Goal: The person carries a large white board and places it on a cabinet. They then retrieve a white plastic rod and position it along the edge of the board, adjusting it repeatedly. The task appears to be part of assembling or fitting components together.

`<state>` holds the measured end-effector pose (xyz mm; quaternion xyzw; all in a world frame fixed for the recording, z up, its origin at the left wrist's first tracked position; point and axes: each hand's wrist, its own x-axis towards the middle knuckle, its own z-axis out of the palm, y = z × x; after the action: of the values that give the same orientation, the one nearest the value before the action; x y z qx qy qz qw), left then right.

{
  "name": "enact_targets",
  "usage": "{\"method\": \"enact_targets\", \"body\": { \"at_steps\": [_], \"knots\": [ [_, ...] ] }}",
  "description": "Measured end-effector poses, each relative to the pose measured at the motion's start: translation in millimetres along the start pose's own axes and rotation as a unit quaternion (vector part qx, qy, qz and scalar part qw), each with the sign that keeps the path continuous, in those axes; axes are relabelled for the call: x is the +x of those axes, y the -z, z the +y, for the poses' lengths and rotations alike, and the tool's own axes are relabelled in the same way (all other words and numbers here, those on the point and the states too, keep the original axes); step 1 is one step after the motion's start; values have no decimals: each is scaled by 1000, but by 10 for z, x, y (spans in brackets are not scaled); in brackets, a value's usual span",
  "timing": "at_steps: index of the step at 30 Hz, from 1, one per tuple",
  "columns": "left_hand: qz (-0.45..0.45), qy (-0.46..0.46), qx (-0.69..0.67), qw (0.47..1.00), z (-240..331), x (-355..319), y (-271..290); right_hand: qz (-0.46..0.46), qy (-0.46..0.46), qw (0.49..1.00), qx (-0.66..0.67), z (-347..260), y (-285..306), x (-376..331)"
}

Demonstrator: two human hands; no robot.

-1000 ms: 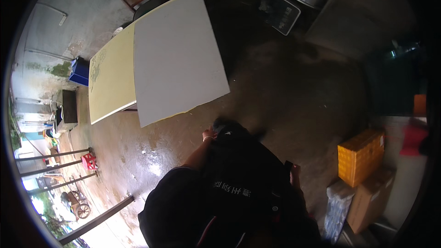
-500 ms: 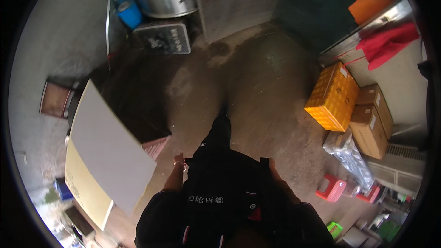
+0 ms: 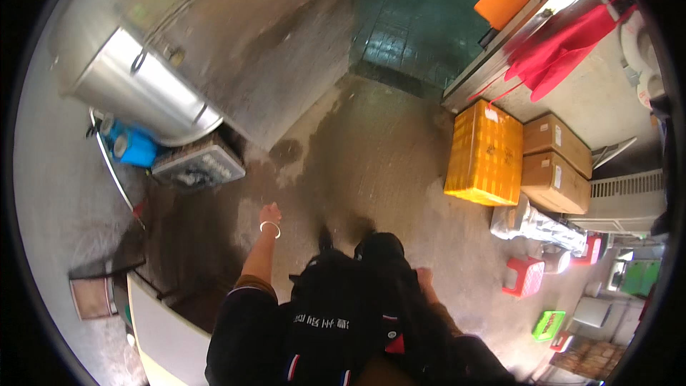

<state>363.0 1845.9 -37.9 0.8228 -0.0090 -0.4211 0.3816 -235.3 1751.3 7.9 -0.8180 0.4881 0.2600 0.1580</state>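
My left hand point(image 3: 269, 214) is stretched out ahead over the floor, its fingers loosely curled with nothing seen in them. A white bangle point(image 3: 278, 229) circles that wrist. My right hand point(image 3: 425, 279) hangs low beside the black apron point(image 3: 332, 297) on my body, and its fingers are mostly hidden. Neither hand touches any of the things around. One dark shoe point(image 3: 326, 237) shows on the wet concrete floor point(image 3: 379, 164) below.
A yellow crate point(image 3: 482, 157), cardboard boxes point(image 3: 554, 180) and a red stool point(image 3: 525, 276) line the right. At left stand a large metal drum point(image 3: 153, 93), blue containers point(image 3: 134, 150) and a pale tabletop point(image 3: 161, 332). A doorway with dark tiled floor point(image 3: 421, 28) opens ahead.
I have moved forward and turned, so the doorway and crate are nearer and the pale table has slid back. My left hand has swung forward from beside my body.
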Motion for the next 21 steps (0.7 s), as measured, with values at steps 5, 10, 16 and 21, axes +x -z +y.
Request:
{"method": "enact_targets", "body": {
  "at_steps": [5, 10, 16, 21],
  "knots": [
    [-96, -33, -138, 985, 967, 358, -1343, -88, -133, 986, 49, 471, -226, 547],
    [-133, 55, 16, 990, 1788, 295, -2314, -42, -302, 913, 272, 1230, 218, 1587],
    [-184, 206, -36, 961, 2714, 609, -2673, -118, -362, 688, 618, 2018, 1802, 3367],
    [-183, 166, -61, 967, 3342, 1172, -3006, -11, 68, 996, -61, 2433, 3185, 4953]
  ]
}}
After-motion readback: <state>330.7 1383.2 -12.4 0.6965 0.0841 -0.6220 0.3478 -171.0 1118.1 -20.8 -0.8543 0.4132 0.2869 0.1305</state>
